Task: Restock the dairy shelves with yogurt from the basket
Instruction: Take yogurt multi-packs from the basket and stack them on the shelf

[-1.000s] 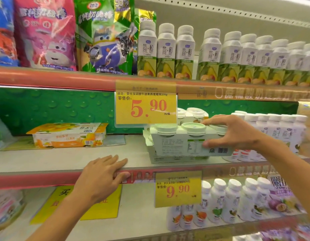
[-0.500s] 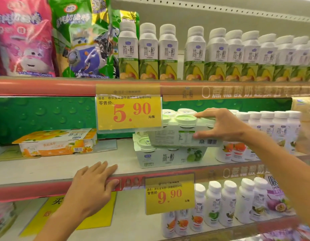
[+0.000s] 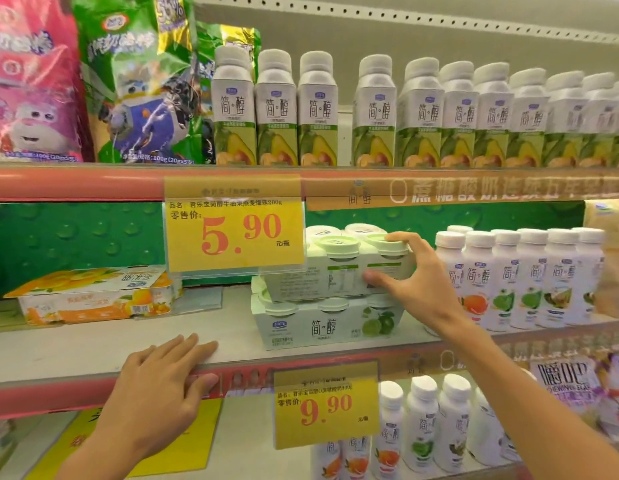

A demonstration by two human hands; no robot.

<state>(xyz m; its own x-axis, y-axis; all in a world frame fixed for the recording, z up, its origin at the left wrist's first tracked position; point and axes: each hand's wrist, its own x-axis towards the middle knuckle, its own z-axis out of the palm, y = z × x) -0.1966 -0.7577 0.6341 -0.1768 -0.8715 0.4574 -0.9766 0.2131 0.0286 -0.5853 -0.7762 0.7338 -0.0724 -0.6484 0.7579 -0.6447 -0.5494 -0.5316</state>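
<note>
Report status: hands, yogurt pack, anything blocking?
Right hand grips top yogurt pack, stacked on lime pack. Left hand flat on shelf edge. 5.90 price tag overhangs pack's left end.

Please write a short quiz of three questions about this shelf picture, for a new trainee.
1. True or false: the right hand has its grip on the upper yogurt pack, which lies on the lower yogurt pack.
2. Where does the left hand rest? A) on the shelf edge B) on the orange pack
3. What price is on the upper yellow tag?

Key: 1 true; 2 A; 3 5.90
</note>
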